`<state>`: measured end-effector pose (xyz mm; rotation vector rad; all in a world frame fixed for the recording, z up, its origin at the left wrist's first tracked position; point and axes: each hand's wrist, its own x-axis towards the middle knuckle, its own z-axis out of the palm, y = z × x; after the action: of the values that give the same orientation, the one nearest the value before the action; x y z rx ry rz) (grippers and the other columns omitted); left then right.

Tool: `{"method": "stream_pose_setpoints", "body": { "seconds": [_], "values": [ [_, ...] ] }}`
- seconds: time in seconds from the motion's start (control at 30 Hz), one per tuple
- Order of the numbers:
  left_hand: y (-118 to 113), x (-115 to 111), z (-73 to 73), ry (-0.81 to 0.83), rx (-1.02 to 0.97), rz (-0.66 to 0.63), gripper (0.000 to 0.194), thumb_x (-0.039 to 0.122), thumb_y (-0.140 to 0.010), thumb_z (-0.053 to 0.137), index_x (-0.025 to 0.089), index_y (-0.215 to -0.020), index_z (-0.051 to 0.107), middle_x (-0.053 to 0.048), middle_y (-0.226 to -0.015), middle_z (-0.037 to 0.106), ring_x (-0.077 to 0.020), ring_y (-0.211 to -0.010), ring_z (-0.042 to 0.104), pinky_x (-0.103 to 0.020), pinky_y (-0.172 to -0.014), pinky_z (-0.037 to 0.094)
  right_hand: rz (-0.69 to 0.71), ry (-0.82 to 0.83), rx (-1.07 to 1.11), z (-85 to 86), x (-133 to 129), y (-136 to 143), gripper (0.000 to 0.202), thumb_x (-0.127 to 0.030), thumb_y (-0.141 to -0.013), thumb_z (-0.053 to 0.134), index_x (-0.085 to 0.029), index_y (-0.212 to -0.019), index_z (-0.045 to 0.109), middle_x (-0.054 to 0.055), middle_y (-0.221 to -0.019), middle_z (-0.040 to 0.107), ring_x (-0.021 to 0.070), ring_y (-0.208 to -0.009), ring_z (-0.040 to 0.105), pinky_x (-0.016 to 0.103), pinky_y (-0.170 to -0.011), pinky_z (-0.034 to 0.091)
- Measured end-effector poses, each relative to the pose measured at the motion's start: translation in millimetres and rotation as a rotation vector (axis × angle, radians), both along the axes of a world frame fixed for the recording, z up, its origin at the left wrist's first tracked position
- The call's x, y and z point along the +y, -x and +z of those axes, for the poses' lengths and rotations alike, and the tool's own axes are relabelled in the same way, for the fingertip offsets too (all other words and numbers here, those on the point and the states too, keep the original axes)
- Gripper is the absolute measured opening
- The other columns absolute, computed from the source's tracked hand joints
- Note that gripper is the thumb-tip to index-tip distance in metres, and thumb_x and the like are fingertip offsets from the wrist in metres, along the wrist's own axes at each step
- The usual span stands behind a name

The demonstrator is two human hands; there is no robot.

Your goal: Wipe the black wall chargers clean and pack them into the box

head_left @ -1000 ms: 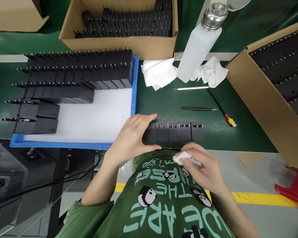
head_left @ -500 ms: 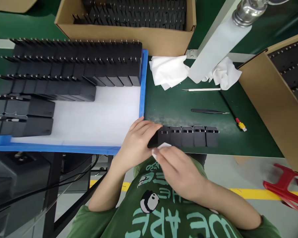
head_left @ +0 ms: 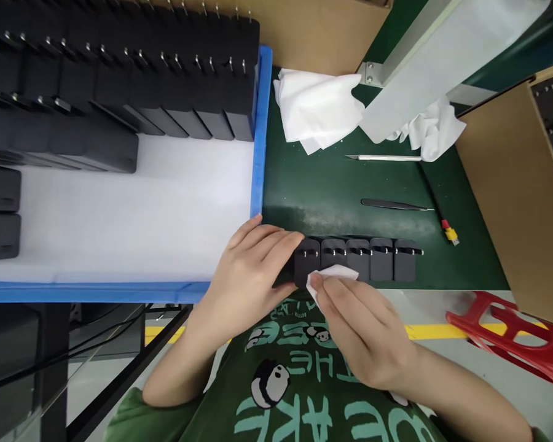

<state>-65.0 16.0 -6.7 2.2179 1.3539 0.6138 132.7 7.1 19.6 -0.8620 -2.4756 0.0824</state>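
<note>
A row of several black power adapters [head_left: 358,261] with metal prongs stands near the front edge of the green table. My left hand [head_left: 249,276] is closed around the left end of this row, fingers at the back and thumb at the front; part of the end adapter is hidden behind it. In my right hand [head_left: 366,325] is a folded white cloth [head_left: 337,272], pinched between the fingers. The cloth lies against the front of the adapters at the left part of the row.
To the left, a blue-edged tray [head_left: 260,147] holds rows of black adapters. Behind the row lie tweezers [head_left: 394,204], a craft knife [head_left: 387,158], a USB cable [head_left: 447,230] and white cloths [head_left: 320,110]. Cardboard boxes [head_left: 502,178] stand right and back; a white post [head_left: 442,67] rises between.
My right hand has moved rightward with the cloth, along the front of the row. The left hand stays at the row's left end. The view has shifted closer to the table.
</note>
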Motion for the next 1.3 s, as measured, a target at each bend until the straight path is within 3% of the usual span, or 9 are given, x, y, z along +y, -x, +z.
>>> {"method": "stream_pose_setpoints", "body": {
  "seconds": [0.27,0.43,0.6,0.67,0.8,1.0,1.13,1.2,1.3],
  "values": [
    [-2,1,0.5,0.017,-0.003,0.016,0.037,0.013,-0.087,0.065,0.017,-0.123,0.057,-0.004,-0.113,0.073,-0.0232,-0.109,0.065,-0.043,-0.120,0.032,0.029,0.021,-0.054,3.0,5,-2,0.011,0.003,-0.086,0.060,-0.001,-0.091,0.069,0.018,-0.086,0.067,0.0259,-0.081,0.062,0.037,-0.061,0.054],
    [-1,1,0.9,0.008,-0.002,0.031,0.039,0.010,-0.085,0.064,0.018,-0.123,0.057,-0.005,-0.112,0.074,-0.0240,-0.108,0.066,-0.045,-0.118,0.035,0.004,0.067,0.006,1.7,5,5,0.019,0.003,-0.089,0.053,-0.004,-0.093,0.070,0.014,-0.089,0.066,0.0215,-0.081,0.060,0.034,-0.069,0.056],
    [0,1,0.1,0.028,0.007,0.001,0.045,0.012,-0.085,0.064,0.019,-0.128,0.054,-0.006,-0.114,0.073,-0.0260,-0.111,0.065,-0.048,-0.118,0.034,0.226,0.457,0.085,15.2,-7,-10,0.019,-0.003,-0.095,0.051,-0.007,-0.090,0.069,0.007,-0.079,0.065,0.0159,-0.069,0.056,0.031,-0.062,0.054],
    [0,2,-0.4,0.020,0.012,0.002,0.044,0.014,-0.086,0.066,0.018,-0.128,0.055,-0.007,-0.115,0.073,-0.0259,-0.110,0.065,-0.047,-0.118,0.033,0.131,0.580,0.131,24.2,-7,-23,0.020,-0.003,-0.097,0.049,-0.009,-0.098,0.068,0.005,-0.080,0.065,0.0132,-0.066,0.055,0.029,-0.061,0.053],
    [-1,3,-0.9,0.015,0.024,0.006,0.041,0.019,-0.087,0.068,0.016,-0.127,0.056,-0.008,-0.115,0.073,-0.0250,-0.108,0.066,-0.045,-0.118,0.032,-0.165,0.348,0.171,22.7,-4,-43,0.025,0.006,-0.089,0.059,-0.010,-0.107,0.066,0.009,-0.093,0.067,0.0156,-0.080,0.063,0.030,-0.069,0.054],
    [-2,2,1.4,0.041,0.039,0.000,0.039,0.025,-0.089,0.068,0.017,-0.126,0.057,-0.007,-0.117,0.072,-0.0238,-0.110,0.065,-0.044,-0.120,0.028,-0.075,0.103,0.085,-9.6,1,-11,0.017,0.004,-0.087,0.060,0.004,-0.104,0.066,0.018,-0.092,0.067,0.0243,-0.085,0.063,0.039,-0.076,0.059],
    [-3,0,3.8,0.052,0.037,0.032,0.033,0.019,-0.092,0.060,0.018,-0.125,0.058,-0.006,-0.116,0.072,-0.0217,-0.110,0.065,-0.043,-0.121,0.027,-0.049,-0.026,0.073,-10.6,3,14,0.015,0.000,-0.088,0.056,0.003,-0.096,0.069,0.018,-0.088,0.067,0.0240,-0.082,0.060,0.037,-0.075,0.057],
    [-3,0,4.5,0.061,0.037,0.041,0.033,0.018,-0.091,0.059,0.019,-0.124,0.058,-0.005,-0.116,0.072,-0.0212,-0.111,0.065,-0.042,-0.122,0.026,0.009,0.051,0.077,-4.3,0,11,0.018,0.001,-0.088,0.053,-0.001,-0.091,0.070,0.015,-0.085,0.066,0.0225,-0.080,0.058,0.036,-0.074,0.056],
    [-3,1,4.3,0.074,0.048,0.024,0.041,0.022,-0.088,0.068,0.019,-0.127,0.056,-0.005,-0.118,0.071,-0.0224,-0.112,0.064,-0.042,-0.122,0.025,0.182,0.395,0.073,12.8,-8,-13,0.024,0.001,-0.090,0.046,-0.006,-0.093,0.069,0.007,-0.078,0.061,0.0175,-0.072,0.056,0.032,-0.070,0.055]
  ]
}}
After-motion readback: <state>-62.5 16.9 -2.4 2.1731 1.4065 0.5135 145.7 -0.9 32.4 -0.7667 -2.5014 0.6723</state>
